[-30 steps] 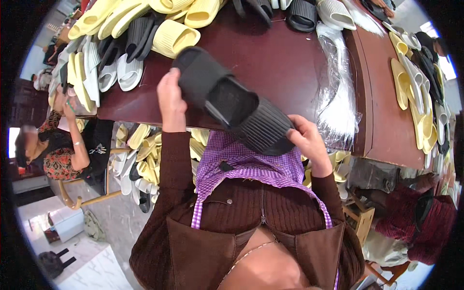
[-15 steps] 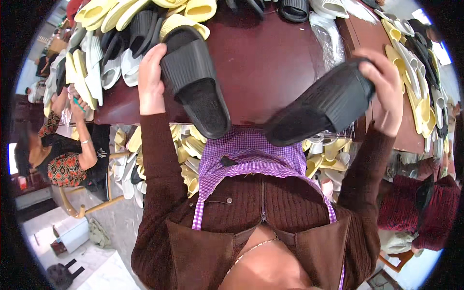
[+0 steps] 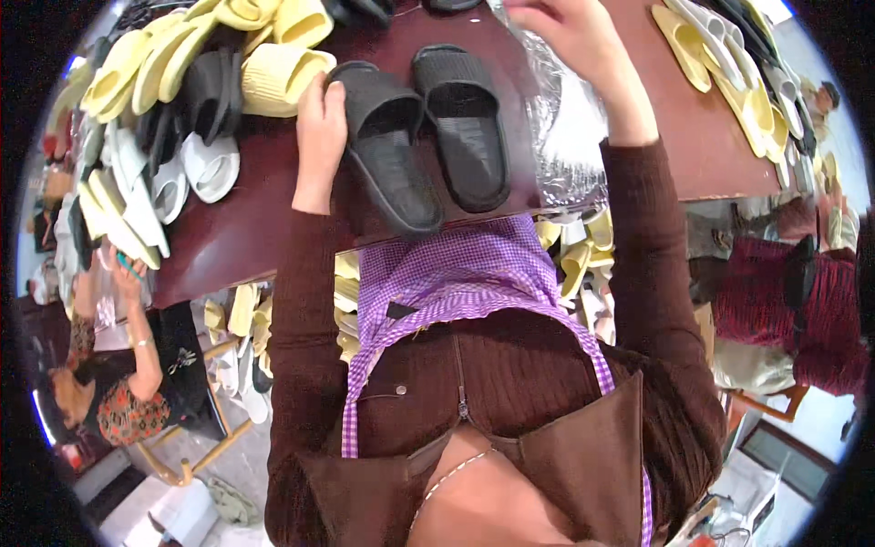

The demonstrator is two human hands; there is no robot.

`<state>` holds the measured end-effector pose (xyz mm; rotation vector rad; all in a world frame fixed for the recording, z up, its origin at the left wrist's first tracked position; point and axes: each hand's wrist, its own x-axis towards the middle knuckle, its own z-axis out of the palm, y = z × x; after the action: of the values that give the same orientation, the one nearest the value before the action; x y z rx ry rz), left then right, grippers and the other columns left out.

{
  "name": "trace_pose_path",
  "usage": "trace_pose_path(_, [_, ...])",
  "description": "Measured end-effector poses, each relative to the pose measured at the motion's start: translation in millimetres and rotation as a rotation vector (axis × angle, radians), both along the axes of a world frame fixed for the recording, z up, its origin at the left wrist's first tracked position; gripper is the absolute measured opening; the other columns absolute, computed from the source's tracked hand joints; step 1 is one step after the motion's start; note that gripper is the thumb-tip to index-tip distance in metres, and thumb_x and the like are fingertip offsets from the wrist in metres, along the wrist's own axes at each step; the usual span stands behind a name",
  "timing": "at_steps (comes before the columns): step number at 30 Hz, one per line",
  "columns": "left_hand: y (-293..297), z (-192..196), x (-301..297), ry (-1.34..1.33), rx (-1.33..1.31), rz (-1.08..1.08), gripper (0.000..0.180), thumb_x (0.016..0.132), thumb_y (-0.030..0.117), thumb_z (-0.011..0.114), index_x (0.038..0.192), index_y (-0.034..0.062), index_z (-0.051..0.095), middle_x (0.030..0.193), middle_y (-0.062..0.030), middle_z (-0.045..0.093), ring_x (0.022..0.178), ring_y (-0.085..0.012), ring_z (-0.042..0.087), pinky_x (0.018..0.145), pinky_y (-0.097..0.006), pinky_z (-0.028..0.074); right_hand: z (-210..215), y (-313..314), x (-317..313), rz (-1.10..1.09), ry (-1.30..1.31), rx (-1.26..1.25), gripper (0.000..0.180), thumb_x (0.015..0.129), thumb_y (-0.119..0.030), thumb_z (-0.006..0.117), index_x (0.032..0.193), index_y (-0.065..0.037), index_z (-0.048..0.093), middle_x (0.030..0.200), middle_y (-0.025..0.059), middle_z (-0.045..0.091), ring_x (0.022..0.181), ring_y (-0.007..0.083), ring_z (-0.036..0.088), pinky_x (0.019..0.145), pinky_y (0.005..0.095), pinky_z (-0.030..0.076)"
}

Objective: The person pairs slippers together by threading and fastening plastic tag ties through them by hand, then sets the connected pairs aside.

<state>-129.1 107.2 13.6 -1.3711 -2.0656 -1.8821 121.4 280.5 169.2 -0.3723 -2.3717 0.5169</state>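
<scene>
Two black slide sandals lie side by side on the dark red table, toes away from me. My left hand [image 3: 322,137] grips the left slide [image 3: 394,155] by the outer edge of its ribbed strap, thumb on top. The right slide [image 3: 465,132] rests flat beside it, untouched. My right hand [image 3: 570,32] is stretched to the far side, above a stack of clear plastic bags [image 3: 567,128]. Its fingers are partly cut off by the upper edge, so what they touch is hidden.
Yellow slides [image 3: 173,55], white slides [image 3: 211,164] and more black ones [image 3: 211,96] are heaped at the table's left. Others line the right-hand table [image 3: 743,91]. A person [image 3: 137,392] works at the left. Yellow slides [image 3: 583,251] lie below the table edge.
Both black slides came down from the air onto the table, next to each other. My right hand let go of its slide and moved up and left to the plastic bags.
</scene>
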Motion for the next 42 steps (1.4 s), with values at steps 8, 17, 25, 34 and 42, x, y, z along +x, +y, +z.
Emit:
trace_pose_path(8, [-9,2,13,-0.026,-0.245,0.038,0.034,0.091,0.018,0.055,0.113,-0.008,0.056,0.111,-0.0213,0.061,0.106,-0.0338,0.057,0.094,-0.038,0.042,-34,-73,104,-0.284,-0.006,-0.26,0.015,0.083,-0.003,0.064,0.097,0.002,0.066,0.081,0.0041,0.067,0.075,0.0073,0.059,0.067,0.0222,0.047])
trace_pose_path(17, [-13,45,55,0.219,-0.002,0.084,0.024,0.088,0.011,0.059,0.11,-0.0012,0.06,0.106,-0.0164,0.062,0.102,-0.0299,0.058,0.089,-0.037,0.045,-94,-84,105,-0.576,-0.032,0.028,0.019,0.081,-0.004,0.066,0.099,-0.003,0.065,0.084,0.0106,0.065,0.07,0.0231,0.062,0.065,0.0286,0.049])
trace_pose_path(25, [-20,61,97,0.206,-0.021,-0.068,0.02,0.086,0.007,0.06,0.104,-0.001,0.06,0.101,-0.0146,0.061,0.096,-0.0274,0.059,0.085,-0.035,0.047,-104,-72,99,-0.642,-0.017,0.106,0.012,0.08,-0.008,0.067,0.091,-0.004,0.065,0.076,0.0107,0.063,0.065,0.024,0.061,0.062,0.03,0.049])
trace_pose_path(34, [-14,72,178,0.019,-0.031,-0.544,0.016,0.082,0.003,0.062,0.097,-0.0012,0.061,0.096,-0.0143,0.061,0.081,-0.027,0.062,0.073,-0.034,0.05,-88,-119,112,-0.398,0.01,-0.341,0.004,0.08,-0.005,0.065,0.082,-0.002,0.064,0.066,0.0061,0.061,0.055,0.0096,0.055,0.051,0.0247,0.043])
trace_pose_path(42, [-19,63,192,0.082,-0.051,-0.896,0.011,0.083,-0.001,0.062,0.094,-0.0003,0.063,0.084,-0.0113,0.063,0.074,-0.022,0.063,0.067,-0.029,0.05,-62,-127,136,0.003,0.079,-0.639,0.004,0.08,-0.002,0.063,0.083,-0.001,0.065,0.064,0.0004,0.058,0.057,0.0053,0.05,0.052,0.0213,0.04])
